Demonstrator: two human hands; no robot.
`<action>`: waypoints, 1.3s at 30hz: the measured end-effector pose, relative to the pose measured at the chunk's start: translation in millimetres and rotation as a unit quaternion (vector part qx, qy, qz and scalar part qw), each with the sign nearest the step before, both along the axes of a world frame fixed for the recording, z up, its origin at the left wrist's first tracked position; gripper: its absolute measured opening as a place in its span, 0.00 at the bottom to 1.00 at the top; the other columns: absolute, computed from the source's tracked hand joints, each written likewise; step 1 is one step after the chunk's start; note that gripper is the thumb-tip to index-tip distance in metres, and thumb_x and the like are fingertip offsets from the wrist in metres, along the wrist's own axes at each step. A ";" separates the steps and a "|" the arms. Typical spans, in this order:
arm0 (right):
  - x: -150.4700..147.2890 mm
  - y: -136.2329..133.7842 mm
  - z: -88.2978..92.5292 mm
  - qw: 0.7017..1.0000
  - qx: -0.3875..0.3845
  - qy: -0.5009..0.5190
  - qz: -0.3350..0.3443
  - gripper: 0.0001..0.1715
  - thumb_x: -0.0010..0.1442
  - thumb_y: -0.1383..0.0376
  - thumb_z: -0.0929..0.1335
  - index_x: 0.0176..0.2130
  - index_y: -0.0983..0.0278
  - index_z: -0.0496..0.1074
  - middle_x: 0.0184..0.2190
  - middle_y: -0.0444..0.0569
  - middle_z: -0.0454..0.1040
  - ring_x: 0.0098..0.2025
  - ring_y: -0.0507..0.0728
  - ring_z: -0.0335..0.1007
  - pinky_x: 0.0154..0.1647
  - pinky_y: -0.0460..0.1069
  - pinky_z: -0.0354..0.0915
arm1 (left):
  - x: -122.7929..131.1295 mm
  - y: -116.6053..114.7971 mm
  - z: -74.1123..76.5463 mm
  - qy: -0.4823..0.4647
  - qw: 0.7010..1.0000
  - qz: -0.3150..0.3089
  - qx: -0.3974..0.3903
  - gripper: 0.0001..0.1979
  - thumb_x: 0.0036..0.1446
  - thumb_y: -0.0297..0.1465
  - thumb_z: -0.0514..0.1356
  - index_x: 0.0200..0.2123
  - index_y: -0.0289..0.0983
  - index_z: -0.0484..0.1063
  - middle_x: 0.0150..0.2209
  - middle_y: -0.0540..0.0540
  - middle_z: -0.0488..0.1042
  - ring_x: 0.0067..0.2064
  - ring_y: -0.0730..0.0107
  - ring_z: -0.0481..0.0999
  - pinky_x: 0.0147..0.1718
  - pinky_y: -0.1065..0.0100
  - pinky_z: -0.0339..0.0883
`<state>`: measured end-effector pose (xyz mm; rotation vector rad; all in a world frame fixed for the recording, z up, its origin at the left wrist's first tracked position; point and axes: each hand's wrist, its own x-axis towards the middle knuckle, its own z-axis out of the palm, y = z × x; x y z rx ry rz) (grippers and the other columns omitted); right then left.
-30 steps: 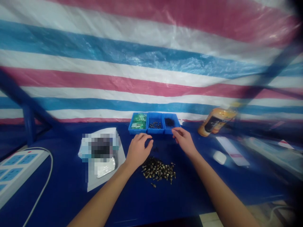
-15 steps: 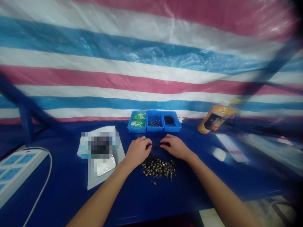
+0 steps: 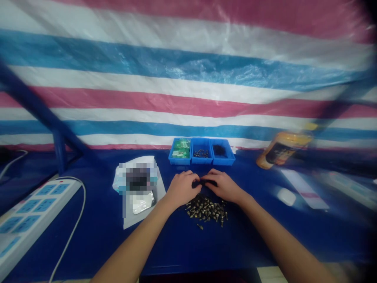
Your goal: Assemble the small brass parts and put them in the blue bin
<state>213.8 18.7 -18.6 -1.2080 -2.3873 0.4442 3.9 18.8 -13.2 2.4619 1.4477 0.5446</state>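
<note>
My left hand and my right hand meet just behind a loose pile of brass-coloured screws on the blue table top. Their fingertips close around a small black part, which they mostly hide. Its exact shape is hard to tell. Beyond my fingers stands a blue three-compartment parts tray, holding green packets, small screws and fine black pieces.
A white power strip and its cable lie at the left. A pixelated package on white paper is left of my hands. An amber jar lies at the right, near a white computer mouse. A striped tarpaulin hangs behind.
My hands have come down from near the tray and closed together over the black part. The whole scene has shifted right in the view.
</note>
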 end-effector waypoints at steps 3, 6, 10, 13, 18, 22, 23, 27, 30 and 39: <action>0.2 -1.4 3.3 1.000 -0.008 0.019 0.011 0.18 0.61 0.67 0.67 0.51 0.57 0.74 0.43 0.49 0.73 0.43 0.56 0.71 0.45 0.51 0.66 | 1.1 -0.3 -2.2 0.004 1.000 -0.007 0.004 0.06 0.57 0.35 0.60 0.38 0.44 0.75 0.38 0.49 0.74 0.43 0.59 0.74 0.40 0.61 0.63; -1.5 -2.9 7.4 0.999 -0.016 0.047 0.019 0.14 0.61 0.65 0.68 0.47 0.58 0.76 0.41 0.49 0.74 0.41 0.56 0.71 0.42 0.50 0.66 | 1.8 -0.9 -2.4 0.003 1.000 -0.008 0.006 0.06 0.57 0.35 0.60 0.38 0.44 0.75 0.38 0.49 0.74 0.43 0.59 0.74 0.40 0.61 0.63; -5.3 -4.2 9.9 0.996 -0.021 0.083 0.018 0.07 0.63 0.66 0.67 0.39 0.61 0.76 0.35 0.47 0.75 0.36 0.55 0.70 0.38 0.49 0.63 | 2.1 -2.0 0.0 0.002 1.000 -0.009 0.000 0.07 0.58 0.37 0.59 0.39 0.43 0.75 0.38 0.49 0.74 0.42 0.60 0.74 0.39 0.62 0.62; -6.1 -4.7 9.5 0.993 -0.040 0.110 -0.009 0.05 0.62 0.64 0.67 0.36 0.62 0.74 0.31 0.45 0.73 0.32 0.53 0.67 0.34 0.48 0.61 | 2.0 -1.2 1.4 0.003 1.000 -0.015 -0.011 0.10 0.59 0.40 0.60 0.42 0.44 0.75 0.40 0.48 0.75 0.44 0.60 0.73 0.40 0.62 0.62; -3.1 -1.4 7.1 0.981 -0.077 0.156 -0.085 0.16 0.64 0.58 0.65 0.27 0.63 0.66 0.23 0.40 0.65 0.26 0.51 0.59 0.28 0.46 0.55 | 2.2 1.9 1.7 0.002 0.999 -0.037 -0.016 0.10 0.61 0.39 0.59 0.42 0.44 0.76 0.42 0.48 0.75 0.45 0.60 0.72 0.41 0.63 0.62; 0.3 3.1 6.1 0.955 -0.130 0.227 -0.137 0.23 0.64 0.53 0.64 0.22 0.64 0.60 0.20 0.39 0.58 0.24 0.49 0.53 0.26 0.46 0.52 | 1.9 1.8 2.2 0.003 0.999 -0.048 -0.016 0.08 0.62 0.35 0.58 0.40 0.44 0.77 0.42 0.49 0.75 0.45 0.61 0.72 0.41 0.62 0.62; 1.1 4.0 6.3 0.947 -0.146 0.246 -0.147 0.25 0.63 0.52 0.64 0.22 0.64 0.59 0.19 0.39 0.57 0.23 0.49 0.52 0.25 0.46 0.51 | 1.7 1.5 2.3 0.003 0.999 -0.048 -0.015 0.08 0.62 0.34 0.57 0.39 0.44 0.77 0.42 0.49 0.75 0.45 0.61 0.73 0.41 0.62 0.62; 3.6 8.0 7.0 0.907 -0.153 0.343 -0.190 0.27 0.62 0.50 0.65 0.21 0.64 0.60 0.18 0.40 0.59 0.22 0.49 0.52 0.24 0.46 0.51 | 0.7 0.2 1.4 0.012 0.999 -0.036 -0.002 0.07 0.61 0.33 0.57 0.38 0.43 0.76 0.41 0.49 0.74 0.44 0.61 0.72 0.40 0.62 0.62; 6.1 12.6 4.7 0.844 -0.120 0.463 -0.243 0.17 0.60 0.51 0.68 0.34 0.62 0.68 0.21 0.39 0.64 0.21 0.49 0.55 0.23 0.46 0.53 | -0.2 0.0 0.0 0.024 0.999 -0.033 0.011 0.06 0.61 0.34 0.58 0.38 0.42 0.75 0.40 0.48 0.74 0.44 0.60 0.72 0.40 0.61 0.62; 5.7 9.5 -2.9 0.929 -0.160 0.297 -0.151 0.16 0.59 0.53 0.69 0.41 0.62 0.74 0.27 0.44 0.72 0.28 0.53 0.66 0.30 0.48 0.61 | 0.8 0.1 0.7 0.009 0.999 -0.029 0.032 0.07 0.63 0.31 0.55 0.36 0.40 0.73 0.39 0.47 0.73 0.42 0.61 0.71 0.39 0.62 0.61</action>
